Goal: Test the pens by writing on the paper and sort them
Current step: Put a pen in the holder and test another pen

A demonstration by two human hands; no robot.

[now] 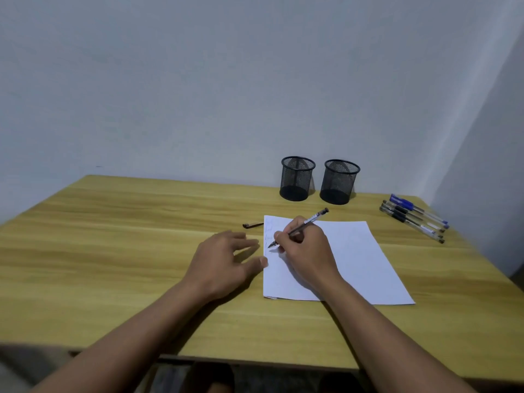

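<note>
Keep the strokes short and light, with the paper (354, 259) pinned so it cannot slide. The right hand (306, 251) curls its fingers (283, 239) round the pen (307, 222), pinching low on the barrel. The tip meets the paper at the hand's 9 o'clock, where faint marks seem to show. The left hand (224, 265) lies flat on the tabletop (113, 251), spread and holding nothing, thumb at the paper's edge. Other pens (414, 218) lie at 2 o'clock.

- Table (113, 251): wood-grain top, smooth, faint sheen.
- Paper (354, 259) on the table: matt white.
- Two cups (297, 180) behind the paper: black wire mesh.
</note>
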